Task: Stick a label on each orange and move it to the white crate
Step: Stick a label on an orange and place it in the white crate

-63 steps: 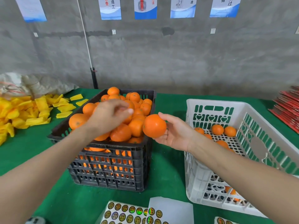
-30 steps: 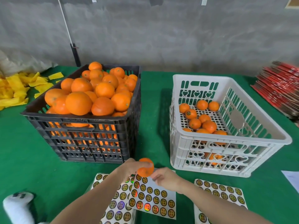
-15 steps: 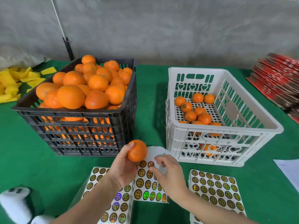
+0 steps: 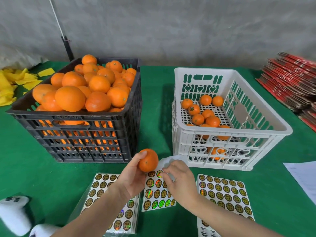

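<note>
1. While the left hand (image 4: 132, 177) grips the orange (image 4: 148, 160) with thumb and fingers curled round it, just above the top edge of the middle label sheet (image 4: 158, 194), the right hand (image 4: 179, 180) is down on that sheet, fingertips (image 4: 162, 174) curled and pinching at one round label (image 4: 159, 173) in the top row. Can't tell whether the label has lifted off.
2. Held orange is in front of the gap between the two crates, touching neither and not yet in the white crate (image 4: 230, 132).
3. White crate is on the right and holds a small batch of oranges (image 4: 212, 121) on its floor; one of them (image 4: 194, 109) shows a dark round label.
4. Black crate (image 4: 85, 142) is on the left, heaped above the rim with oranges (image 4: 70, 100).
5. Two more label sheets lie flat on the green cloth (image 4: 34, 168), one on the left (image 4: 100, 185) under the left forearm and one on the right (image 4: 224, 192).
6. Head view edges: yellow scraps (image 4: 8, 86) far left, red stack (image 4: 290, 79) far right, white paper (image 4: 302, 175) at the right edge, white fluffy object (image 4: 13, 214) bottom left.
</note>
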The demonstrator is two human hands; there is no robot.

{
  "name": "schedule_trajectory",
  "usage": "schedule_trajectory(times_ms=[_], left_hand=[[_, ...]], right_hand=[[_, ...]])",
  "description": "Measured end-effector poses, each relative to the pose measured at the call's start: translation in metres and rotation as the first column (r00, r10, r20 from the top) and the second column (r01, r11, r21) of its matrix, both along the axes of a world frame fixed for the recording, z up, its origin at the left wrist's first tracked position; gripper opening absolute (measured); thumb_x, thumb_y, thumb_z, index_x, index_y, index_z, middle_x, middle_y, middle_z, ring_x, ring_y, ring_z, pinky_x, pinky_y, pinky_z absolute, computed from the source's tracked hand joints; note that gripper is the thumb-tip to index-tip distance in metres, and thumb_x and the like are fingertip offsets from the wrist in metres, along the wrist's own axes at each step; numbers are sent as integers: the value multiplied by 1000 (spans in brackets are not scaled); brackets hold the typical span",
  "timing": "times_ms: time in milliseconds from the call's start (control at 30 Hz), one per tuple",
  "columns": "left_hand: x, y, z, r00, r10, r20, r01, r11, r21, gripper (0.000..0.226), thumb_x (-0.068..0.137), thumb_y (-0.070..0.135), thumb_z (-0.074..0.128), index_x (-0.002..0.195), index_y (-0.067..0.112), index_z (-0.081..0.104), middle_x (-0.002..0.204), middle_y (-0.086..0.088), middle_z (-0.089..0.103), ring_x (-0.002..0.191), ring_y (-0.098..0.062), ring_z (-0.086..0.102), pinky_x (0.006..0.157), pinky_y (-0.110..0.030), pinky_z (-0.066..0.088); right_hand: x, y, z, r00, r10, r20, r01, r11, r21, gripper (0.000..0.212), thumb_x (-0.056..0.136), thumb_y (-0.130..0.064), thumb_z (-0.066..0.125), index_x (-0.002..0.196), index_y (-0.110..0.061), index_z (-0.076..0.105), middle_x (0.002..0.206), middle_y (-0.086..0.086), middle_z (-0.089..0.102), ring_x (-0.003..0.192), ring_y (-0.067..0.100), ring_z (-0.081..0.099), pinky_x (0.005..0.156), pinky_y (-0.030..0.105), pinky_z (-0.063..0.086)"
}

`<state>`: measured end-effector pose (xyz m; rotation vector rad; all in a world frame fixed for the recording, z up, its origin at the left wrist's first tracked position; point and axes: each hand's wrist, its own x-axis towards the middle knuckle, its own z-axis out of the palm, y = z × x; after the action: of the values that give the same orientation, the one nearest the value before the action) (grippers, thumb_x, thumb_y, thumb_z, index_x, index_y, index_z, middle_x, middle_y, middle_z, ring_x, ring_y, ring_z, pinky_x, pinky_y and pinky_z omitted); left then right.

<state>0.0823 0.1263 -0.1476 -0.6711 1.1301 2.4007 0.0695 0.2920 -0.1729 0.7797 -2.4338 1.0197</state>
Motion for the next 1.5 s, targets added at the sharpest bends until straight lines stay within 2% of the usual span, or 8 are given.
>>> schedule_trajectory(times_ms=[133,267,400,800,1100,1267,1367,1500], left_hand=[[2,1,0,1000,-2,17,3,999,-48,68,66,42,68,119,2,60,112,-23,68,89,-32,68,81,-41,50],[2,2,-1,1000,0,9,1,997,-75,67,64,41,69,116,1,60,103,-21,71,83,-30,71,78,-39,50],[2,3,0,1000,-1,10,1,996,-88,67,63,42,70,116,2,60,101,-21,71,80,-30,72,76,-39,51],[-9,2,6,991,-77,108,85,994,-71,63,63,41,71,110,-1,60,84,-20,71,66,-32,70,68,-40,50],[-8,0,-1,994,-61,94,73,988,-134,75,58,47,71,117,2,58,93,-22,71,79,-34,68,72,-41,51],[-6,2,-5,993,-71,98,81,991,-107,72,59,46,70,114,1,59,87,-21,72,74,-33,68,73,-40,50],[-7,2,-9,992,-65,104,78,990,-121,72,59,46,71,114,1,60,89,-20,71,77,-33,67,73,-40,51],[-4,-1,-16,990,-95,104,113,977,-183,65,66,37,72,117,-1,59,105,-24,70,89,-34,67,78,-40,53]], right_hand=[[0,3,-1,997,42,-61,-41,999,24,14,68,0,80,68,-6,68,70,4,60,74,10,45,68,21,40],[2,2,-2,993,88,-80,-81,993,84,17,68,4,78,69,-7,66,71,2,61,68,18,56,68,23,43],[6,4,-5,999,27,31,-29,998,60,19,76,-11,77,92,-7,70,81,4,61,75,16,59,71,23,47],[-7,12,3,952,183,-244,-154,979,131,14,85,-18,61,81,-11,73,73,2,60,64,17,55,59,27,47],[6,7,-3,965,91,246,-34,973,-228,11,77,-3,74,86,-8,72,77,-14,55,76,-1,52,70,8,42],[7,6,-1,986,92,139,-74,989,-130,9,74,1,75,80,-5,73,81,0,62,79,4,54,74,14,45],[5,6,0,983,166,78,-161,985,-63,7,76,2,70,76,-5,69,82,-4,60,82,-5,49,77,7,41],[1,5,5,894,135,428,-10,959,-282,20,85,1,61,75,-16,63,78,0,62,73,4,55,69,12,43]])
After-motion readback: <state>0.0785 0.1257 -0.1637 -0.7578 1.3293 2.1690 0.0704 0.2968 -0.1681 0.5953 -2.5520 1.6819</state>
